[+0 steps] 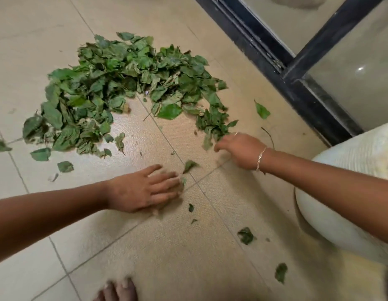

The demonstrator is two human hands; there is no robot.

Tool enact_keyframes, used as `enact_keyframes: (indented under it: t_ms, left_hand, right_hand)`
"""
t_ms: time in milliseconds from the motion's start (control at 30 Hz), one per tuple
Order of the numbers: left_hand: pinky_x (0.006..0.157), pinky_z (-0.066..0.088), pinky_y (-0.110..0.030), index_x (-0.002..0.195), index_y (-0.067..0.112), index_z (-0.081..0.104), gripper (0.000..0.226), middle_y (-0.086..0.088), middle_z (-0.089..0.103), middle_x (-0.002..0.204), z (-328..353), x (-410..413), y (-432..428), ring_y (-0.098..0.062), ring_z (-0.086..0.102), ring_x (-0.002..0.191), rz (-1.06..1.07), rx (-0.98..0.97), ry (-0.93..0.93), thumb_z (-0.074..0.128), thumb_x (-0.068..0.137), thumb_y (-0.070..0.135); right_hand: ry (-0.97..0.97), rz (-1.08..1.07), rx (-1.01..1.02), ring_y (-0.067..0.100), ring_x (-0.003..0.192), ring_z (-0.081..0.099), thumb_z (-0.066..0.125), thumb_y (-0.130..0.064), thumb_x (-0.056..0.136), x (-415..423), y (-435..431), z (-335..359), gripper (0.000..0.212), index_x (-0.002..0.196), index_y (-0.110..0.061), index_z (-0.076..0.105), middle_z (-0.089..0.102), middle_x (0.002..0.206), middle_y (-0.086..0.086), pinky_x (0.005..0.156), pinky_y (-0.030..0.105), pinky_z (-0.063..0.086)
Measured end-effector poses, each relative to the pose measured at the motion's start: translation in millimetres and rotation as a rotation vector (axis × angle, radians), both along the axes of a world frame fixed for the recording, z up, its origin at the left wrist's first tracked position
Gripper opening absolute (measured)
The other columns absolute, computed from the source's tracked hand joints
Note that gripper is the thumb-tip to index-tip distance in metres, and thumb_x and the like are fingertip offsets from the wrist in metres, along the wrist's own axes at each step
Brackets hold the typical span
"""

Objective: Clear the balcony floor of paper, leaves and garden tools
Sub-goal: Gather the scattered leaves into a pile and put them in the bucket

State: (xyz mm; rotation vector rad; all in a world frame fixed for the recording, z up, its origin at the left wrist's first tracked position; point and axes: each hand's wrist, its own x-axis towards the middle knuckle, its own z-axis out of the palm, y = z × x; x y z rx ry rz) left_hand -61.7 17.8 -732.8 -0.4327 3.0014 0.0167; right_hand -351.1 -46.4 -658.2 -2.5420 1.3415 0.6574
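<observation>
Beige floor tiles (58, 213) fill the view, with a dark door frame (275, 61) running across the top right. Both arms are stretched forward and low. Left hand (145, 189) lies palm down, flat on the tiles, fingers straight and close together, pointing right. That grip is released, holding nothing. Right hand (239, 148), a bracelet (260, 158) on its wrist, reaches to the near right edge of the pile of leaves (114, 83), fingers curled down and touching the outermost leaves. It's blurred, so I cannot tell whether that grip has any leaf pinched.

Count now: one big green pile in the middle of the floor, three loose leaves (41, 154) off its left end, one single leaf (262, 110) near the door frame, and four stray leaves (246, 235) strewn on the near side. One white sack (345, 170) sits at the right, the right forearm crossing over it. One bare foot (118, 290) shows at the bottom edge.
</observation>
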Motion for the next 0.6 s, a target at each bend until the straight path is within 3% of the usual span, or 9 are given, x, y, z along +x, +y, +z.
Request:
enact_keyframes:
  t_ms: [67, 133, 233, 300, 333, 400, 500, 533, 600]
  left_hand:
    - [0.106, 0.025, -0.05, 0.141, 0.012, 0.039, 0.055, -0.015, 0.04, 0.145, -4.9, -10.2, 15.9, -0.033, 0.038, 0.134, -0.11, 0.023, 0.042, 0.026, 0.099, 0.045]
    - [0.107, 0.024, -0.049, 0.141, 0.013, 0.039, 0.057, -0.015, 0.039, 0.146, -6.0, -16.2, 24.7, -0.032, 0.037, 0.135, -0.147, 0.052, 0.077, 0.029, 0.098, 0.048]
    - [0.106, 0.025, -0.048, 0.14, 0.012, 0.041, 0.058, -0.016, 0.039, 0.146, -5.9, -19.8, 24.0, -0.032, 0.037, 0.133, -0.168, 0.078, 0.07, 0.03, 0.097, 0.049]
    - [0.104, 0.027, -0.049, 0.139, 0.012, 0.042, 0.059, -0.017, 0.04, 0.145, -6.9, -20.2, 19.3, -0.033, 0.038, 0.132, -0.188, 0.074, 0.043, 0.029, 0.096, 0.05]
    - [0.104, 0.028, -0.049, 0.139, 0.012, 0.043, 0.059, -0.018, 0.04, 0.145, -7.3, -20.8, 17.1, -0.033, 0.038, 0.132, -0.196, 0.072, 0.026, 0.029, 0.096, 0.05]
    - [0.103, 0.028, -0.05, 0.138, 0.012, 0.044, 0.06, -0.019, 0.039, 0.145, -7.9, -22.2, 15.4, -0.033, 0.038, 0.133, -0.194, 0.068, 0.005, 0.028, 0.096, 0.051]
    - [0.104, 0.028, -0.05, 0.14, 0.013, 0.042, 0.061, -0.019, 0.036, 0.147, -9.4, -22.6, 16.4, -0.033, 0.038, 0.134, -0.171, 0.081, -0.019, 0.03, 0.095, 0.052]
    - [0.104, 0.028, -0.05, 0.14, 0.013, 0.041, 0.061, -0.018, 0.036, 0.147, -8.5, -22.7, 16.7, -0.033, 0.038, 0.134, -0.163, 0.089, -0.022, 0.03, 0.095, 0.052]
    - [0.103, 0.028, -0.05, 0.14, 0.013, 0.042, 0.06, -0.018, 0.038, 0.146, -5.3, -22.9, 18.4, -0.033, 0.04, 0.133, -0.155, 0.104, -0.006, 0.028, 0.095, 0.051]
  right_hand:
    - [-0.018, -0.052, 0.098, 0.017, 0.101, 0.053, 0.044, 0.002, 0.085, -10.4, 15.5, 15.8, 0.042, 0.116, -0.022, 0.058, 0.056, 0.11, -0.004, 0.079, 0.025, 0.04]
    - [0.087, 0.037, 0.395, 0.014, 0.09, 0.052, 0.046, -0.007, 0.09, -26.5, 57.3, 18.6, 0.03, 0.113, -0.019, 0.06, 0.056, 0.099, -0.005, 0.076, 0.025, 0.039]
    - [0.469, 0.145, 0.899, 0.023, 0.091, 0.056, 0.051, -0.015, 0.091, -55.7, 134.6, 6.1, 0.027, 0.117, -0.011, 0.06, 0.062, 0.102, 0.007, 0.082, 0.032, 0.046]
    - [0.727, 0.247, 1.019, 0.028, 0.097, 0.058, 0.051, -0.01, 0.09, -75.1, 167.9, -12.2, 0.031, 0.121, -0.005, 0.056, 0.061, 0.115, 0.016, 0.084, 0.034, 0.047]
    - [0.748, 0.287, 1.01, 0.03, 0.101, 0.058, 0.051, -0.01, 0.09, -81.1, 175.2, -18.3, 0.033, 0.122, -0.006, 0.055, 0.06, 0.117, 0.017, 0.088, 0.036, 0.047]
    - [0.451, 0.254, 0.797, 0.028, 0.104, 0.057, 0.047, -0.015, 0.092, -83.2, 167.2, -24.4, 0.032, 0.124, -0.012, 0.054, 0.059, 0.116, 0.011, 0.089, 0.038, 0.048]
    - [-0.355, -0.161, 0.285, 0.014, 0.095, 0.051, 0.042, 0.003, 0.085, -66.4, 122.2, -8.4, 0.042, 0.119, -0.016, 0.058, 0.059, 0.105, -0.001, 0.08, 0.027, 0.043]
    - [-0.455, -0.217, 0.228, 0.013, 0.094, 0.052, 0.041, 0.008, 0.08, -60.3, 111.7, -0.1, 0.046, 0.114, -0.015, 0.061, 0.061, 0.102, -0.001, 0.079, 0.027, 0.043]
    - [-0.226, -0.08, 0.38, 0.017, 0.095, 0.056, 0.044, 0.005, 0.082, -53.3, 108.7, 6.7, 0.039, 0.108, -0.014, 0.064, 0.063, 0.102, 0.001, 0.084, 0.035, 0.046]
